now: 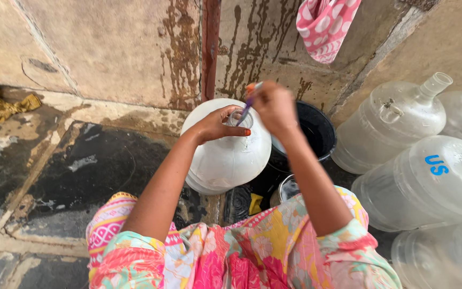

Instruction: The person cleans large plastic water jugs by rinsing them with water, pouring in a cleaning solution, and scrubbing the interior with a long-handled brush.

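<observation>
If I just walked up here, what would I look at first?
Probably the big white water jug standing upright in the middle of the wet stone floor. The left hand grips its neck while the right hand pokes a thin purple-handled brush into the mouth. Next you would see the clear empty jugs lying piled at the right, and the black bucket just behind the white jug.

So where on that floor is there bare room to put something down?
The dark wet floor left of the white jug is bare, out to the yellow rag by the wall. The right is crowded: clear jugs lie packed, with a black bucket wedged behind the right hand. The left hand grips the jug's neck.
</observation>
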